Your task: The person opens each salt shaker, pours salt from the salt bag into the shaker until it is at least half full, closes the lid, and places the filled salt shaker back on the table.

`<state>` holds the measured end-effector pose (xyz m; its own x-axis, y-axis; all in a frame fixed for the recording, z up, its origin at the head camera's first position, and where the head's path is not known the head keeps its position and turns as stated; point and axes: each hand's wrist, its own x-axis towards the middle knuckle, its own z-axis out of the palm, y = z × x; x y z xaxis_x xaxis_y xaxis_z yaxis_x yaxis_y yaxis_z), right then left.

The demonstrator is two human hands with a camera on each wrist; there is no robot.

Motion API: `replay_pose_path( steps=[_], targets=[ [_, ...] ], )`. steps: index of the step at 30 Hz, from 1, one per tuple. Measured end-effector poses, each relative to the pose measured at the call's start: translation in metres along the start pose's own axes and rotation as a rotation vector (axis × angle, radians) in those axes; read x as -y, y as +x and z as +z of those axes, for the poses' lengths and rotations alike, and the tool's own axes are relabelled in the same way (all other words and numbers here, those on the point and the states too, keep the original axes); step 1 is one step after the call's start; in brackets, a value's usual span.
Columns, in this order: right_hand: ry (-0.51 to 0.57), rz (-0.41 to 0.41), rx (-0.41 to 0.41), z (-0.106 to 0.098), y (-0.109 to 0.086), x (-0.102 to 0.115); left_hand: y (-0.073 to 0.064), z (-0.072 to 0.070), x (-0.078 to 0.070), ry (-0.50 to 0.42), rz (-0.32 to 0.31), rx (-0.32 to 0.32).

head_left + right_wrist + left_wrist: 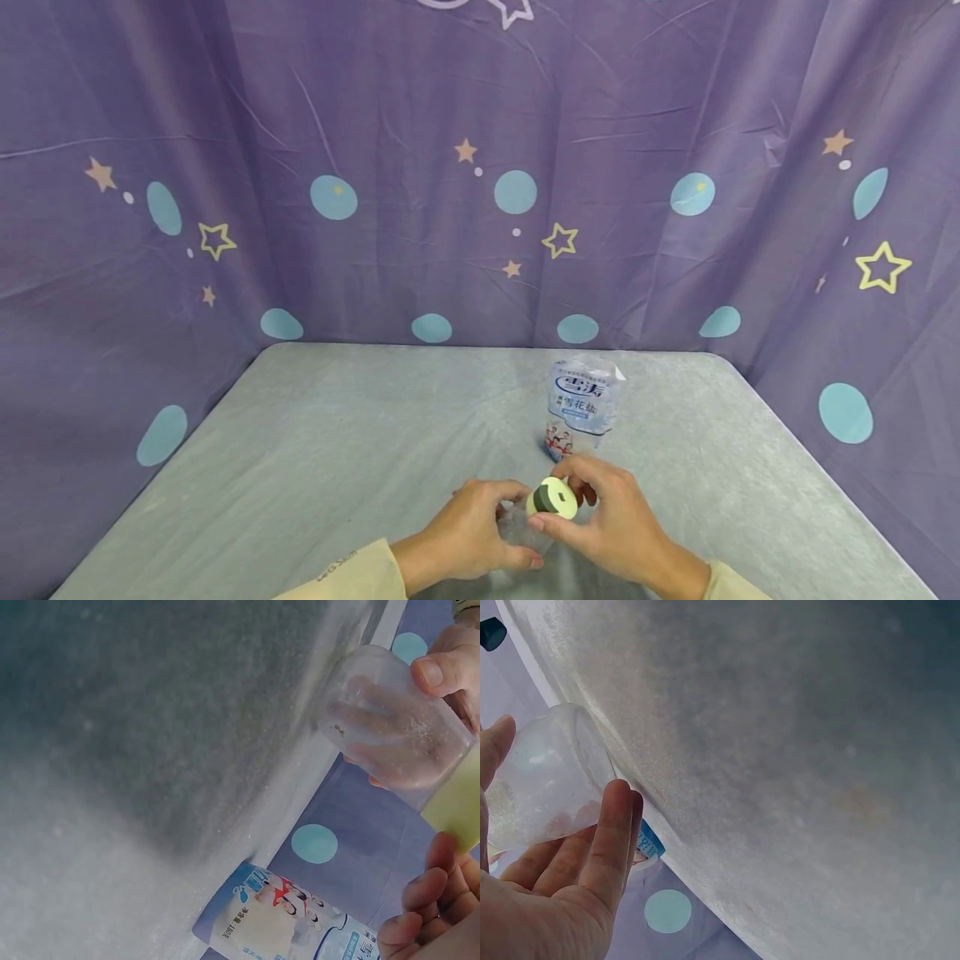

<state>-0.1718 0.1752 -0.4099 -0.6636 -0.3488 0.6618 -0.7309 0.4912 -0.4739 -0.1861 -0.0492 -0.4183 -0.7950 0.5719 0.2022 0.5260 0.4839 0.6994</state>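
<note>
A clear shaker jar (390,724) with a few white grains on its inner wall is tilted just over the table. My left hand (468,532) holds its body between thumb and fingers. The jar's pale yellow-green cap (558,497), with a dark green part on its side, faces up and to the right. Around that cap my right hand (618,517) grips with thumb and fingers. Just beyond the hands stands a printed salt pouch (581,408), its top crumpled. Clear jar wall (547,772) also fills the left wrist view beside the fingers.
A grey cloth-covered table (360,417) lies under the hands. Purple curtain (420,100) with stars and blue dots encloses its back and both sides. A small dark object (492,634) shows at the left wrist view's corner; its kind is unclear.
</note>
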Motion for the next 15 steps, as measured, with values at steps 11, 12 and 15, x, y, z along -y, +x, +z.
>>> replay_pose_path(
  steps=[11, 12, 15],
  targets=[
    [0.025, -0.056, 0.006, -0.0017, 0.0001, 0.0014, -0.0001, 0.0009, -0.0001, 0.058, 0.028, -0.019],
    [0.030, -0.061, 0.009, -0.0020, 0.0000, 0.0013, -0.0001, 0.0008, -0.0001, 0.058, 0.028, -0.016],
    [0.040, -0.070, 0.017, -0.0032, -0.0004, 0.0012, 0.0001, 0.0004, -0.0005, 0.055, 0.022, -0.007]
  ],
)
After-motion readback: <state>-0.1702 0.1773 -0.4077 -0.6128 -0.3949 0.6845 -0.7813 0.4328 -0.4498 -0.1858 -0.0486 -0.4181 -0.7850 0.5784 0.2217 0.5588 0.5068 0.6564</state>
